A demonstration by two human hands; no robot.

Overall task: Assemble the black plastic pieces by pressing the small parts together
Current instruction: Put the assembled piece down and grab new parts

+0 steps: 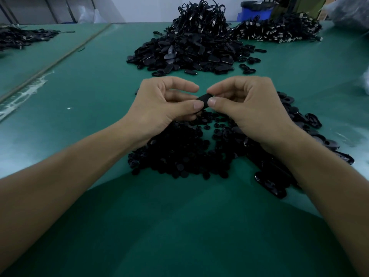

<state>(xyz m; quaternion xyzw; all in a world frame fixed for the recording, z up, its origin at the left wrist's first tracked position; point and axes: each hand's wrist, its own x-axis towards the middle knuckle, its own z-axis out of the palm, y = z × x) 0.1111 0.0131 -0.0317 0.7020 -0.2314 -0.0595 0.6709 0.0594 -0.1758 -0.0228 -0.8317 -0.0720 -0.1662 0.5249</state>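
Both our hands meet above the green bench (99, 86): our left hand (159, 104) and right hand (245, 104) pinch one small black plastic piece (204, 97) between thumbs and fingers. Just below lies a heap of small round parts (179, 154), oval shells (299, 120) to its right. Far off, a bigger pile (185, 54) sits under cables (201, 19).

Dim scene with a cool bluish cast; soft diffuse light, pale glare on the green table (89, 86) at both sides, broad shadow nearest the camera; wide-angle bowing at edges
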